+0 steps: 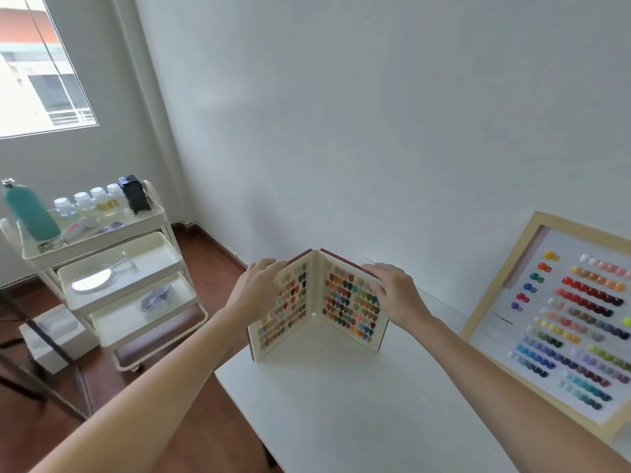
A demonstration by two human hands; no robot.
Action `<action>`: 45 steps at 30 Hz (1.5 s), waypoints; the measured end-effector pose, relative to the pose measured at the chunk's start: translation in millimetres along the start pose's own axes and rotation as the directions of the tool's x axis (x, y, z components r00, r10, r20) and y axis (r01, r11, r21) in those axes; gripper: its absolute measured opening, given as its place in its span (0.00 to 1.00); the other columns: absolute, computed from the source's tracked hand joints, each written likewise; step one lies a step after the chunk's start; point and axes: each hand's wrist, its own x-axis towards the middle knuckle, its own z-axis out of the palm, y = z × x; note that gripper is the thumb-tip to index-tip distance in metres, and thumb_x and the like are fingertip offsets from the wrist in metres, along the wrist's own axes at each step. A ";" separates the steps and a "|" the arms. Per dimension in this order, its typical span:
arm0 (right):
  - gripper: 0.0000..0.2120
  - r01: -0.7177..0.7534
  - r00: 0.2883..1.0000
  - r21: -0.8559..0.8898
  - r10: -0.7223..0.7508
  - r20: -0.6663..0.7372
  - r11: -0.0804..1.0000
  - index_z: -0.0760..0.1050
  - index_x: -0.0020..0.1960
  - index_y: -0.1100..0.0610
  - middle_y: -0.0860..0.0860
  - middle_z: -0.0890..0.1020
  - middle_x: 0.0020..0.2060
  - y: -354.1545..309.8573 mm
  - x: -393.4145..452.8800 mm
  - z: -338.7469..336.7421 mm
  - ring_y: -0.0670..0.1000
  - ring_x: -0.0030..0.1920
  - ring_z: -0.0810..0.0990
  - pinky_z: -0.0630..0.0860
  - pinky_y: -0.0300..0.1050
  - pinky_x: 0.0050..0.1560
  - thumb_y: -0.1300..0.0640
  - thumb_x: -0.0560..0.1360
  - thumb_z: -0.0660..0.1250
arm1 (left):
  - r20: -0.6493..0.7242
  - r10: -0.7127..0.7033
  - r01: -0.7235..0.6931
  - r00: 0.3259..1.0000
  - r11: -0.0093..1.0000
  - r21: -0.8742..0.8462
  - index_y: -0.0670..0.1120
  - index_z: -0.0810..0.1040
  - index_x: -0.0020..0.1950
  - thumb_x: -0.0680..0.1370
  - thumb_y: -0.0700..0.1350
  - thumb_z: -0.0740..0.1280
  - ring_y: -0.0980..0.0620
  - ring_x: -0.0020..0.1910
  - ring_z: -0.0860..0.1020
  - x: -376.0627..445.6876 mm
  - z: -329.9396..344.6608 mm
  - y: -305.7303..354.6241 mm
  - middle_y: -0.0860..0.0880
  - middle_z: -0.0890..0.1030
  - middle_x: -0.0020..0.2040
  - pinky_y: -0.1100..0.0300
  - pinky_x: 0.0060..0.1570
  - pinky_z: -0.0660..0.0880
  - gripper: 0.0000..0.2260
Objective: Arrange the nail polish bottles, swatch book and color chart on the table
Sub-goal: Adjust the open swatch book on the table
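Note:
The swatch book (345,303) stands upright and open like a V at the back left of the white table (358,414), its pages full of small coloured nail tips. My left hand (257,288) grips the top of the left cover. My right hand (392,291) rests over the top of the right cover. The colour chart (560,322), a wooden-framed board with rows of coloured swatches, leans against the wall at the table's right. Several small bottles with white caps (90,201) stand on the top shelf of a cart to the left.
A white three-tier cart (136,291) stands left of the table on the wooden floor, carrying a teal bottle (30,213), a black box (134,194) and an oval mirror (91,279). A white box (54,332) sits on the floor. The wall runs right behind the table.

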 end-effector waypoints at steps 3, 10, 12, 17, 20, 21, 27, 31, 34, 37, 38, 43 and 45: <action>0.20 -0.019 0.996 -0.091 0.027 0.089 0.996 0.69 0.69 0.52 0.57 0.74 0.65 11.2 15.3 10.8 0.56 0.65 0.72 0.71 0.53 0.67 0.63 0.78 0.61 | 0.060 0.009 -0.008 0.998 1.000 -0.009 0.58 0.65 0.71 0.79 0.45 0.60 0.50 0.53 0.77 9.5 5.7 -8.5 0.50 0.74 0.65 0.55 0.46 0.78 0.21; 0.25 0.000 0.987 -0.142 0.024 0.161 0.990 0.67 0.69 0.47 0.54 0.78 0.57 24.1 27.0 26.3 0.54 0.50 0.81 0.81 0.48 0.48 0.67 0.76 0.61 | 0.114 0.078 -0.087 0.990 0.993 0.076 0.59 0.63 0.73 0.81 0.41 0.58 0.47 0.45 0.83 19.3 6.4 -35.2 0.50 0.80 0.59 0.51 0.38 0.83 0.23; 0.31 0.003 0.978 -0.192 0.037 0.205 0.981 0.64 0.71 0.45 0.53 0.76 0.54 26.6 28.9 26.9 0.54 0.46 0.80 0.81 0.46 0.42 0.71 0.74 0.59 | 0.130 0.155 -0.161 0.979 0.986 0.038 0.58 0.64 0.74 0.81 0.41 0.58 0.48 0.46 0.84 21.1 5.4 -43.9 0.50 0.81 0.59 0.52 0.39 0.83 0.23; 0.39 0.029 0.969 -0.264 0.038 0.245 0.964 0.58 0.73 0.43 0.53 0.73 0.50 33.8 32.6 24.5 0.52 0.41 0.75 0.77 0.43 0.35 0.74 0.71 0.60 | 0.104 0.343 -0.339 0.933 0.939 -0.057 0.52 0.69 0.72 0.79 0.37 0.62 0.52 0.43 0.83 36.6 4.5 -63.1 0.51 0.83 0.54 0.57 0.39 0.82 0.23; 0.41 0.025 0.971 -0.283 0.045 0.236 0.959 0.57 0.73 0.43 0.53 0.72 0.49 45.1 37.4 19.7 0.51 0.42 0.73 0.75 0.42 0.37 0.77 0.70 0.59 | 0.096 0.417 -0.413 0.904 0.908 -0.066 0.50 0.72 0.71 0.78 0.35 0.64 0.52 0.41 0.82 59.3 5.9 -67.1 0.52 0.84 0.51 0.59 0.37 0.79 0.22; 0.42 0.015 0.973 -0.285 0.052 0.227 0.958 0.58 0.73 0.42 0.53 0.72 0.49 50.1 39.0 17.4 0.52 0.42 0.74 0.76 0.43 0.38 0.77 0.70 0.58 | 0.096 0.436 -0.430 0.895 0.899 -0.080 0.49 0.73 0.70 0.78 0.35 0.64 0.51 0.42 0.82 67.0 7.2 -66.1 0.52 0.83 0.51 0.59 0.39 0.79 0.22; 0.44 -0.074 0.978 -0.327 0.132 0.159 0.942 0.60 0.71 0.38 0.52 0.73 0.46 85.8 46.8 -6.3 0.52 0.41 0.75 0.78 0.46 0.40 0.80 0.68 0.57 | 0.136 0.515 -0.500 0.847 0.856 -0.129 0.50 0.72 0.70 0.79 0.37 0.63 0.49 0.41 0.81 117.3 22.7 -41.4 0.53 0.83 0.49 0.58 0.40 0.76 0.21; 0.42 -0.146 0.978 -0.367 0.190 0.087 0.919 0.62 0.70 0.38 0.51 0.72 0.44 115.8 54.9 -32.7 0.49 0.40 0.73 0.78 0.45 0.39 0.78 0.70 0.58 | 0.127 0.589 -0.569 0.798 0.806 -0.161 0.50 0.73 0.70 0.79 0.36 0.62 0.50 0.40 0.80 159.8 39.2 -9.8 0.53 0.82 0.47 0.60 0.38 0.74 0.21; 0.39 -0.200 0.972 -0.399 0.233 0.034 0.895 0.63 0.70 0.40 0.51 0.72 0.42 136.1 64.7 -49.7 0.49 0.38 0.73 0.76 0.43 0.37 0.77 0.72 0.58 | 0.107 0.624 -0.602 0.774 0.778 -0.181 0.49 0.74 0.69 0.78 0.34 0.63 0.48 0.40 0.81 192.9 56.3 15.4 0.52 0.83 0.47 0.59 0.38 0.74 0.21; 0.36 -0.247 0.964 -0.429 0.267 -0.014 0.869 0.62 0.70 0.41 0.52 0.72 0.42 154.5 73.5 -61.3 0.52 0.38 0.73 0.72 0.41 0.36 0.76 0.73 0.57 | 0.101 0.655 -0.624 0.749 0.748 -0.223 0.48 0.74 0.69 0.78 0.33 0.63 0.46 0.39 0.80 222.2 74.1 35.8 0.50 0.82 0.44 0.57 0.38 0.75 0.21; 0.36 -0.257 0.961 -0.446 0.273 -0.028 0.857 0.62 0.71 0.42 0.52 0.72 0.42 159.7 75.8 -63.7 0.52 0.39 0.73 0.71 0.41 0.36 0.75 0.74 0.57 | 0.105 0.666 -0.634 0.738 0.738 -0.230 0.48 0.73 0.70 0.78 0.34 0.62 0.46 0.39 0.80 230.7 79.5 41.5 0.50 0.82 0.44 0.56 0.38 0.76 0.21; 0.33 -0.308 0.946 -0.503 0.315 -0.074 0.807 0.63 0.71 0.45 0.53 0.73 0.42 180.5 83.5 -65.7 0.51 0.39 0.71 0.67 0.41 0.37 0.73 0.74 0.59 | 0.116 0.700 -0.669 0.705 0.710 -0.218 0.48 0.72 0.70 0.78 0.35 0.61 0.45 0.41 0.80 263.5 103.3 63.3 0.48 0.83 0.46 0.55 0.39 0.76 0.21; 0.34 -0.321 0.941 -0.529 0.329 -0.083 0.785 0.61 0.72 0.45 0.55 0.74 0.43 187.4 84.8 -64.8 0.52 0.40 0.73 0.73 0.43 0.39 0.73 0.74 0.59 | 0.130 0.703 -0.669 0.700 0.708 -0.225 0.48 0.72 0.71 0.78 0.35 0.60 0.45 0.41 0.80 271.2 110.6 69.5 0.48 0.83 0.47 0.54 0.40 0.77 0.22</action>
